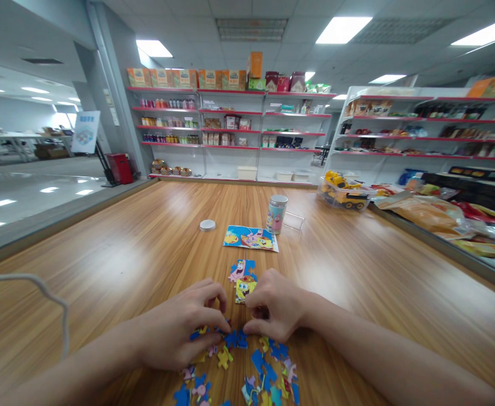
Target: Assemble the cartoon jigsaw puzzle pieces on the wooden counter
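Observation:
My left hand (192, 324) is over the loose puzzle pieces, fingers bent and apart, its fingertips close to blue jigsaw pieces (231, 340). Opposite it, my right hand (275, 307) has curled fingers, with a gap between thumb and forefinger. Its thumb tip is by the blue pieces and its knuckles overlap the edge of a joined puzzle section (243, 288) showing a yellow cartoon face. A pink-and-blue section (242, 270) lies just above. More loose pieces (266, 369) are scattered nearer me. Whatever lies under my left palm is partly hidden.
Beyond my hands lies a picture card (251, 239), with a cartoon-printed tin (277, 214) at its right corner. A round lid (207, 225) and a clear frame-like object (295, 221) lie nearby. A tub of toy trucks (344, 192) stands back right; a white cable (48, 293) arches at left.

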The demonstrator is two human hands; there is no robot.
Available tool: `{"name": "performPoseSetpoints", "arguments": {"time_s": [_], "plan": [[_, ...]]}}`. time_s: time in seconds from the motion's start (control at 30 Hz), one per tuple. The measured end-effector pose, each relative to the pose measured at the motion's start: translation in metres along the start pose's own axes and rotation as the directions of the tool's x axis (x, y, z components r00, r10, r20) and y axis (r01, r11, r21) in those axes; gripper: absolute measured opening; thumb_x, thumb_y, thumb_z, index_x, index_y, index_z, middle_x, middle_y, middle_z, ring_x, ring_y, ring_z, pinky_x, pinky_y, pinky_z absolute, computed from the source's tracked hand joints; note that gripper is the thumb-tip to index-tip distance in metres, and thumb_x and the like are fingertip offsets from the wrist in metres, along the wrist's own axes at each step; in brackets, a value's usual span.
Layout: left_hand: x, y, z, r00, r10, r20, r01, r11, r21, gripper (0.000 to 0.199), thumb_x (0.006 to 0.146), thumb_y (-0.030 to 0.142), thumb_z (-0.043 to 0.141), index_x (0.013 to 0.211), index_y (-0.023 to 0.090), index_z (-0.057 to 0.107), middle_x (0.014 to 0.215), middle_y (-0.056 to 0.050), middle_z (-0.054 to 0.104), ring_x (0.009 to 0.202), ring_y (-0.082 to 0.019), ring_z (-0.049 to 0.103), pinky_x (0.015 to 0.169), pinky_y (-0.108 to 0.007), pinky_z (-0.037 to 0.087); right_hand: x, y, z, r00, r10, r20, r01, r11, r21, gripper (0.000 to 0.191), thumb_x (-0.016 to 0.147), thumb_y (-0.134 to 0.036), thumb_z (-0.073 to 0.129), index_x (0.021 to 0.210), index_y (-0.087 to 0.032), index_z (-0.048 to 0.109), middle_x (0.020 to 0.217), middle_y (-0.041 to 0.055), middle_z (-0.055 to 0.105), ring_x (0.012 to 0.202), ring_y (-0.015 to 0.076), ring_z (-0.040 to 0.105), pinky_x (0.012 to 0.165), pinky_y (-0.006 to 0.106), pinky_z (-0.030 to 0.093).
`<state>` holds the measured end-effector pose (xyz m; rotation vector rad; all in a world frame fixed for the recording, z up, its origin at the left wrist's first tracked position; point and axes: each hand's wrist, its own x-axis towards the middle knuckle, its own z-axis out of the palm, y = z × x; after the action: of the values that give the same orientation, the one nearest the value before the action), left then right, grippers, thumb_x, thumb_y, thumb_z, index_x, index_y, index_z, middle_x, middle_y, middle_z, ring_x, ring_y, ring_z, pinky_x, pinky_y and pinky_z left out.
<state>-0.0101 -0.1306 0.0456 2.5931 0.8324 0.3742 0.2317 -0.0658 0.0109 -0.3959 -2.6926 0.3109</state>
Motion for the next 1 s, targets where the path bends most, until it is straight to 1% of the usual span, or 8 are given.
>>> {"name": "performPoseSetpoints", "arguments": {"time_s": [0.17, 0.33, 0.53, 0.67, 0.73, 0.83, 1.0], "plan": [[0.0, -0.0026, 0.0019, 0.999, 0.029, -0.024, -0.03, 0.998, -0.05, 0.021, 0.089, 0.012, 0.059, 0.106, 0.021, 0.067, 0.104, -0.008, 0.055, 0.097, -0.021, 0.054, 0.086, -0.033, 0.048, 0.0002, -0.0004, -0.0006, 1.0, 0.008, 0.006, -0.008, 1.0, 0.004, 0.026, 0.072, -0.035, 0.071, 0.057, -0.018, 0.057, 0.051, -0.0034, 0.061, 0.047, 0.0101, 0.057, 0.046, 0.02, 0.033], [0.0, -0.0034, 0.0035, 0.999, 0.043, -0.019, -0.044, 0.998, -0.05, 0.023, 0.087, 0.01, 0.06, 0.106, 0.02, 0.067, 0.103, -0.008, 0.054, 0.098, -0.021, 0.053, 0.085, -0.033, 0.048, 0.0001, -0.0011, -0.0007, 1.0, 0.013, 0.017, -0.013, 1.0, 0.008, 0.027, 0.073, -0.035, 0.069, 0.057, -0.018, 0.057, 0.051, -0.0032, 0.061, 0.047, 0.0102, 0.056, 0.046, 0.02, 0.033], [0.0007, 0.0004, 0.0019, 0.998, 0.06, -0.007, -0.06, 0.997, -0.047, 0.024, 0.087, 0.012, 0.061, 0.108, 0.021, 0.067, 0.106, -0.007, 0.054, 0.099, -0.022, 0.054, 0.086, -0.035, 0.047, 0.0013, 0.0, 0.0003, 1.0, -0.004, 0.014, 0.004, 0.999, 0.051, 0.035, 0.075, -0.044, 0.067, 0.056, -0.018, 0.055, 0.049, -0.0028, 0.058, 0.045, 0.0098, 0.053, 0.045, 0.021, 0.029], [0.0015, 0.0012, 0.001, 0.997, 0.083, 0.0, -0.083, 0.996, -0.043, 0.025, 0.086, 0.014, 0.061, 0.109, 0.022, 0.067, 0.107, -0.008, 0.053, 0.101, -0.023, 0.053, 0.088, -0.036, 0.047, 0.0018, 0.0005, -0.0008, 0.998, -0.026, 0.059, 0.02, 0.994, 0.109, 0.043, 0.073, -0.053, 0.069, 0.055, -0.018, 0.053, 0.047, -0.0032, 0.056, 0.045, 0.0091, 0.051, 0.044, 0.021, 0.027], [0.0015, 0.0014, 0.0009, 0.996, 0.092, -0.002, -0.092, 0.995, -0.042, 0.027, 0.085, 0.013, 0.061, 0.11, 0.022, 0.067, 0.107, -0.008, 0.053, 0.101, -0.023, 0.054, 0.088, -0.037, 0.047, 0.0016, 0.0004, -0.0014, 0.996, -0.025, 0.084, 0.016, 0.994, 0.111, 0.045, 0.071, -0.055, 0.071, 0.054, -0.018, 0.052, 0.046, -0.0036, 0.054, 0.043, 0.0089, 0.049, 0.044, 0.021, 0.026], [0.001, 0.0015, 0.0012, 0.996, 0.088, 0.0, -0.088, 0.995, -0.047, 0.027, 0.085, 0.012, 0.061, 0.109, 0.022, 0.067, 0.108, -0.008, 0.053, 0.102, -0.023, 0.054, 0.089, -0.037, 0.047, 0.0014, -0.0003, -0.0021, 0.995, -0.013, 0.104, 0.006, 0.997, 0.075, 0.04, 0.071, -0.05, 0.072, 0.055, -0.018, 0.054, 0.046, -0.0036, 0.054, 0.044, 0.0093, 0.049, 0.044, 0.021, 0.027], [0.0003, 0.0018, 0.0013, 0.997, 0.078, 0.008, -0.077, 0.995, -0.057, 0.025, 0.086, 0.014, 0.061, 0.109, 0.021, 0.066, 0.11, -0.009, 0.053, 0.103, -0.023, 0.053, 0.09, -0.037, 0.047, 0.0015, -0.0023, -0.0011, 0.998, 0.009, 0.067, -0.011, 1.0, 0.028, 0.032, 0.072, -0.041, 0.07, 0.055, -0.019, 0.055, 0.048, -0.0031, 0.057, 0.045, 0.01, 0.05, 0.046, 0.022, 0.028]]}}
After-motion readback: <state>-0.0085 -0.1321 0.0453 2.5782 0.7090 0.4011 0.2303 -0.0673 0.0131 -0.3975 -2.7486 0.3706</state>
